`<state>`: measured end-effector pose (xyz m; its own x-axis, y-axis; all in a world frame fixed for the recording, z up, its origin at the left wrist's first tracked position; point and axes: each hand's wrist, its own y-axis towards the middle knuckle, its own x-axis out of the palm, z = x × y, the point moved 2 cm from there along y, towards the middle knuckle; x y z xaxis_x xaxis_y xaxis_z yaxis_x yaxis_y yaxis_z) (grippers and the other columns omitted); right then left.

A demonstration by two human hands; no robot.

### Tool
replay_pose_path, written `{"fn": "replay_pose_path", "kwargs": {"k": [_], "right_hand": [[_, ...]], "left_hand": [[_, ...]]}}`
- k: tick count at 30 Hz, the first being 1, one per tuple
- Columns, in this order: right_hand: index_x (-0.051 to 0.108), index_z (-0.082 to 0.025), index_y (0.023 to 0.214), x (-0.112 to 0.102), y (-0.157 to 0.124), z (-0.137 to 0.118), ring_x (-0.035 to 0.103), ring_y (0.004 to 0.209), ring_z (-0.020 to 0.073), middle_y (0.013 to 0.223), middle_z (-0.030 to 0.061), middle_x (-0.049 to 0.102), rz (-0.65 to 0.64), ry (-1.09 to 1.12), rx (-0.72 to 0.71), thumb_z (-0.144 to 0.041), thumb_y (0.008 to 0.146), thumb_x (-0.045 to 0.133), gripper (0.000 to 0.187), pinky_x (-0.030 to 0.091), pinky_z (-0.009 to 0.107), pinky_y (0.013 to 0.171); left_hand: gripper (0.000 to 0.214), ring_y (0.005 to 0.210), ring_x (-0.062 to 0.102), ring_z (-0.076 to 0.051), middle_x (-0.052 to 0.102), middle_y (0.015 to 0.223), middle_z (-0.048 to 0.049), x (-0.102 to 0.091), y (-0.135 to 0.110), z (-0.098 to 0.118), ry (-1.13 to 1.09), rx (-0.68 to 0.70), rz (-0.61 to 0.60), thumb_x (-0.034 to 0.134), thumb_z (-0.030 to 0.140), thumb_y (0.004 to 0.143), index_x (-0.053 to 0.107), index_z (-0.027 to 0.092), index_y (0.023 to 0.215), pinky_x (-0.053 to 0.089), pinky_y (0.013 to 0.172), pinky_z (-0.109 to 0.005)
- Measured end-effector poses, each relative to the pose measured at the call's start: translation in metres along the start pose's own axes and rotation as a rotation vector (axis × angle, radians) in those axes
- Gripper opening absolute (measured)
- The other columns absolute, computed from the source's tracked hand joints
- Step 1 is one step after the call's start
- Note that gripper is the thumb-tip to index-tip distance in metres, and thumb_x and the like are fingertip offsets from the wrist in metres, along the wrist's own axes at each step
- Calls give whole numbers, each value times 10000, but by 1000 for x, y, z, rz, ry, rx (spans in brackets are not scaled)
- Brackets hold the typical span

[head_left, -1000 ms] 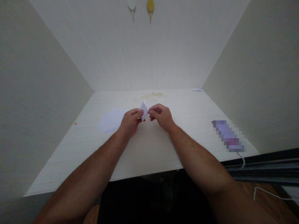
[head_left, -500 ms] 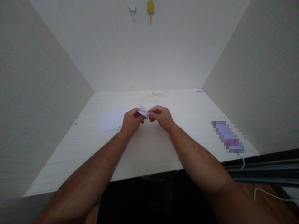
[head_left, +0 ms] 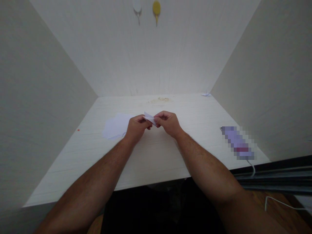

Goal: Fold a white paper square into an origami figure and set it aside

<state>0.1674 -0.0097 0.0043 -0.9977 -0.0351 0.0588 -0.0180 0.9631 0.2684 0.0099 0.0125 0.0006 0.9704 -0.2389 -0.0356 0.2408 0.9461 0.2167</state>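
A small piece of folded white paper (head_left: pixel 149 118) is held above the middle of the table. My left hand (head_left: pixel 138 127) pinches its left side between thumb and fingers. On its right end, the thumb and fingertips of my right hand (head_left: pixel 168 121) are closed. One pointed flap stands up at the paper's upper left. The fingers hide part of the folds. Loose sheets of white paper (head_left: pixel 114 126) lie on the table just left of my left hand, partly covered by it.
The white table (head_left: pixel 151 159) meets walls on three sides. A pixelated phone-like object (head_left: pixel 237 143) with a white cable (head_left: pixel 252 167) lies at the right. A small folded paper piece (head_left: pixel 206 94) sits in the back right corner. Two hooks, white (head_left: pixel 137 7) and yellow (head_left: pixel 156 8), hang on the back wall.
The folded paper has tilted, and its upright flap is lower and narrower in view. My right hand's fingers have come slightly further over the paper's right end.
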Motion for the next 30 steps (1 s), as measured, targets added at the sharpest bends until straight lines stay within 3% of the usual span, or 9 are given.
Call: {"fn": "replay_pose_path", "kwargs": {"k": [9, 16, 25, 30], "right_hand": [[711, -184, 759, -2, -1, -4, 566, 550, 101, 671, 3, 681, 8, -34, -14, -374, 662, 790, 227, 479, 256, 544], [729, -183, 752, -4, 0, -4, 557, 574, 98, 674, 6, 683, 25, -41, -44, -364, 656, 803, 217, 465, 249, 551], [720, -183, 757, -3, 0, -3, 535, 532, 91, 649, 2, 669, 25, -51, -11, -386, 682, 775, 224, 448, 245, 516], [686, -171, 743, -2, -1, -1, 509, 496, 84, 592, -15, 625, 28, -40, 6, -421, 701, 743, 260, 412, 234, 482]], "left_hand": [[120, 574, 644, -130, 718, 726, -29, 3, -5, 20, 101, 102, 78, 755, 204, 682, 717, 174, 792, 539, 573, -268], [161, 609, 662, -126, 728, 710, -8, 0, -6, 16, 214, 184, 43, 711, 132, 670, 726, 189, 819, 546, 588, -244], [115, 654, 646, -113, 738, 753, -4, -5, -6, 16, 449, 309, 71, 679, 213, 770, 758, 212, 854, 492, 614, -235], [51, 514, 562, -91, 657, 604, 14, -2, -5, 19, 337, 197, 96, 689, 225, 740, 702, 176, 738, 427, 488, -210]]}}
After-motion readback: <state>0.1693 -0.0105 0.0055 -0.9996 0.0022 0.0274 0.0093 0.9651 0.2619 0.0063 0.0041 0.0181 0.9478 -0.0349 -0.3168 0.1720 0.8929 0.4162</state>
